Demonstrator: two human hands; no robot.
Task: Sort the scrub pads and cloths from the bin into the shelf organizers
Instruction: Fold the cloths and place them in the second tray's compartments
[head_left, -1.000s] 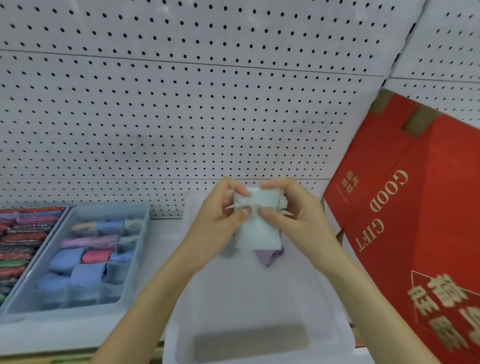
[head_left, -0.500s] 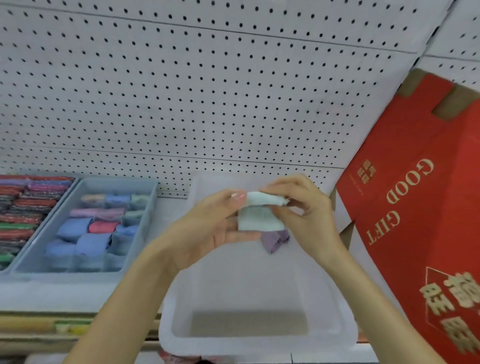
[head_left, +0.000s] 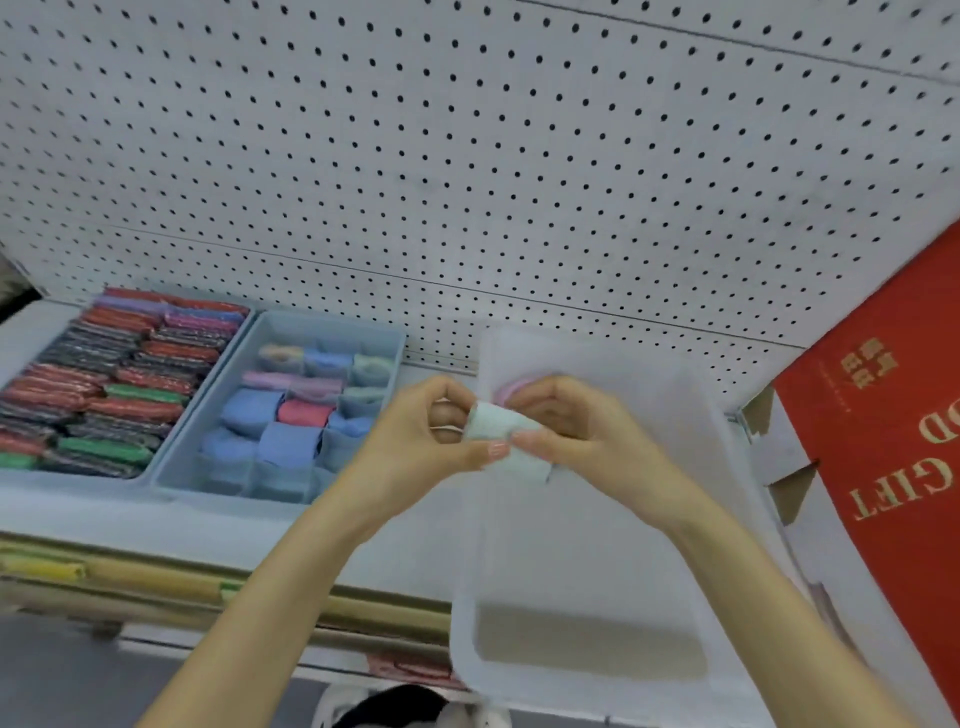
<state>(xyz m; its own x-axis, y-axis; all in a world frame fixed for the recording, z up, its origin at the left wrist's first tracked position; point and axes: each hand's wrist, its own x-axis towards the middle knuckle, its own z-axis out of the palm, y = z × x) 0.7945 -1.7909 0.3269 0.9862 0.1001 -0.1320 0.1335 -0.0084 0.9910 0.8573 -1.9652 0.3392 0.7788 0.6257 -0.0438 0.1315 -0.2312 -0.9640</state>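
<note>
Both hands sit close together over the far part of the translucent bin (head_left: 613, 540), each clamped on the same small pale cloth (head_left: 522, 460). The left hand (head_left: 426, 436) pinches its left end between thumb and fingers, and the right hand (head_left: 582, 421) curls its fingers round the right end. In the head view the cloth looks partly folded or rolled, and a pink item (head_left: 505, 391) shows just behind it in the bin. To the left on the shelf stands the divided organizer (head_left: 332, 318), holding folded cloths, with the scrub pad tray (head_left: 119, 379) farther left. The cloth is probably light, soft and limp, so it should be pinched across the whole fold, not by one corner, or it will fall open.
</note>
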